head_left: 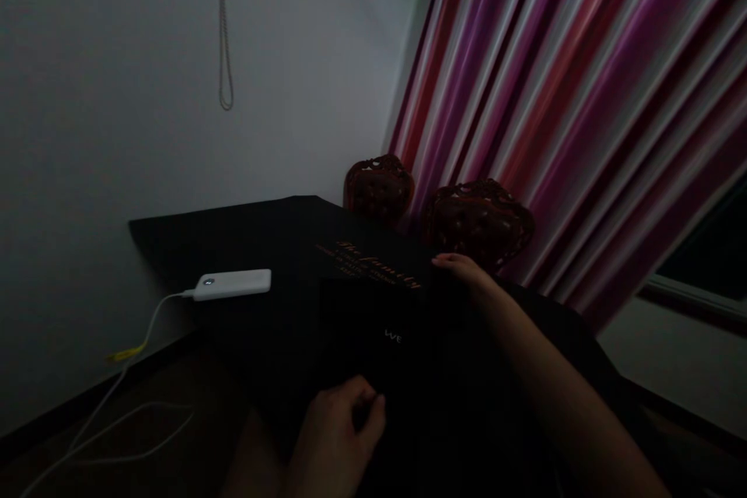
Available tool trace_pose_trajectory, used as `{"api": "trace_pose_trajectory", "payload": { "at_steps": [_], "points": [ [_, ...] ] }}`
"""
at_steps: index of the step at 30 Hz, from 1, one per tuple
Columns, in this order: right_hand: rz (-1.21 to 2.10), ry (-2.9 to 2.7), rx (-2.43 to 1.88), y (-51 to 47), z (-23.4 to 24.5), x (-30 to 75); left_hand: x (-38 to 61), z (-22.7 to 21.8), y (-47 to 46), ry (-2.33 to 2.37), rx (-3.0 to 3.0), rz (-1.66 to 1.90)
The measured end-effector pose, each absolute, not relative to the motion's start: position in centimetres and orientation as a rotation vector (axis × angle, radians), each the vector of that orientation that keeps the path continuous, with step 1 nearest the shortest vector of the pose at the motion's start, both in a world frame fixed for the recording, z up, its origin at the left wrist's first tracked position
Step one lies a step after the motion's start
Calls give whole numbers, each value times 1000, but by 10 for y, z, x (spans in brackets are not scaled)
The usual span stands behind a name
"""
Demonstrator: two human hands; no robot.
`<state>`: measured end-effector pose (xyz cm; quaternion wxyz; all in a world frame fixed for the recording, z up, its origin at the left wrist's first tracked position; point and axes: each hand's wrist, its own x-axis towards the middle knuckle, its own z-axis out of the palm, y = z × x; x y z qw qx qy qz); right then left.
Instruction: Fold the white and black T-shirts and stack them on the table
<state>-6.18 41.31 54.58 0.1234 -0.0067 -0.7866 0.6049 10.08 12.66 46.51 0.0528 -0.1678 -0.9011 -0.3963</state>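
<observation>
The room is dim. A black garment (350,303) with orange lettering lies spread over a dark surface in front of me. My left hand (341,424) is at the near edge, its fingers curled and pinching the black fabric. My right hand (464,271) reaches to the far right edge of the garment; the fingers bend over the cloth and seem to grip it, though darkness hides the detail.
A white power bank (233,284) with a white cable (117,397) lies on the cloth at the left. Two dark red heart-shaped ornaments (475,222) stand behind, before a striped purple and red curtain (583,117). A cord (225,31) hangs on the wall.
</observation>
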Motion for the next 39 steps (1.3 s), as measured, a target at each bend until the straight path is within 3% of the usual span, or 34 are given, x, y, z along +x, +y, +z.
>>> {"api": "trace_pose_trajectory", "payload": {
  "at_steps": [6, 13, 18, 24, 31, 39],
  "points": [
    [1900, -2420, 320, 299, 551, -101, 76, 455, 44, -2890, -184, -807],
    [1343, -2648, 347, 294, 499, -79, 2, 476, 22, -2893, -178, -457],
    [637, -2910, 245, 281, 442, -42, -88, 489, 61, -2917, -40, -275],
    [484, -2946, 195, 259, 403, -26, -145, 489, 92, -3004, -54, -147],
    [621, -2842, 261, 289, 425, -37, -151, 487, 89, -2956, -149, -91],
    [577, -2693, 130, 336, 468, -119, -140, 486, 89, -2755, -279, -20]
  ]
}}
